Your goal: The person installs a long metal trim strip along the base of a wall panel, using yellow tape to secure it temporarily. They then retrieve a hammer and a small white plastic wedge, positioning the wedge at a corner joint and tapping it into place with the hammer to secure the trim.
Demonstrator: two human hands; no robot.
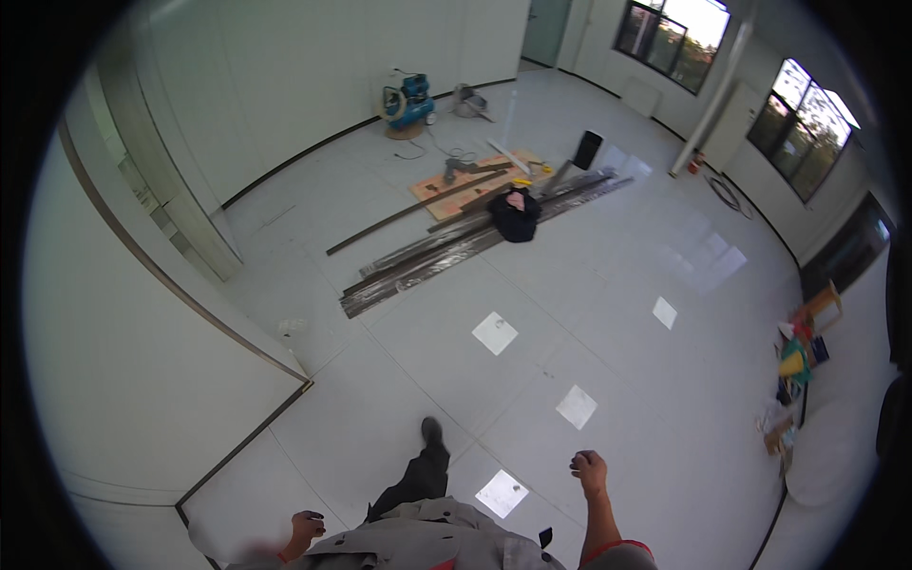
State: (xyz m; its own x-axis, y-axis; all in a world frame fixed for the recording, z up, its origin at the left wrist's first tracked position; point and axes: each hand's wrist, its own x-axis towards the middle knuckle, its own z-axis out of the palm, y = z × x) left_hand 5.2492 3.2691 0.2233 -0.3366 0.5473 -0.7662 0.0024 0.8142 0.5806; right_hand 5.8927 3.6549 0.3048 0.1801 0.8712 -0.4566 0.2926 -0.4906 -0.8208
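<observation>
At the lower left, my left hand (306, 527) hangs beside the grey jacket (418, 537). It holds nothing that I can see, and its fingers are bent with gaps between them. My right hand (591, 468) hangs lower right of centre, loosely curled into a fist, with nothing visible in it. Neither hand touches anything. My dark-trousered leg (418, 482) is stretched forward over the glossy pale floor (399, 380). The nearest things to my hands on the floor are square white patches, one (502, 493) between the leg and my right hand.
Ahead lie long dark profiles (427, 261) partly in clear film, with dark cloth (515, 218) on them. Beyond are a wooden board (456, 195) with tools and a blue air compressor (408, 103). A white partition (180, 351) stands left; clutter (793, 361) lines the right wall.
</observation>
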